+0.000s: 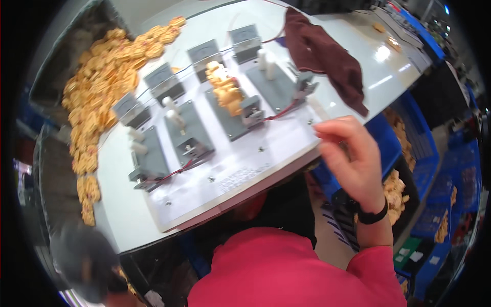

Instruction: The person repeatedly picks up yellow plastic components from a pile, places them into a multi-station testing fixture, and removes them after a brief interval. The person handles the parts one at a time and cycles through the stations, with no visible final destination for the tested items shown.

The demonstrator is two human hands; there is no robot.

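Note:
Just off the right edge of the white board, my right hand (pixel 353 153) hovers with its fingers loosely curled. Thumb and forefinger are apart, and I see nothing held between them. At the lower left is a blurred dark grey rounded shape (pixel 87 261) with a bit of skin below it; it may be my left hand, but no fingers can be made out. Several grey fixtures with white pegs and small clamps stand on the white board (pixel 235 174). On one fixture sits an orange-yellow plastic piece (pixel 226 89), the thing nearest my right hand among the parts.
Many yellow plastic pieces (pixel 102 77) are heaped along the table's left side. A dark brown cloth (pixel 325 53) lies at the back right. Blue crates (pixel 417 133) with pale parts stand to the right, below table height. Red wires (pixel 279 115) run from the clamps.

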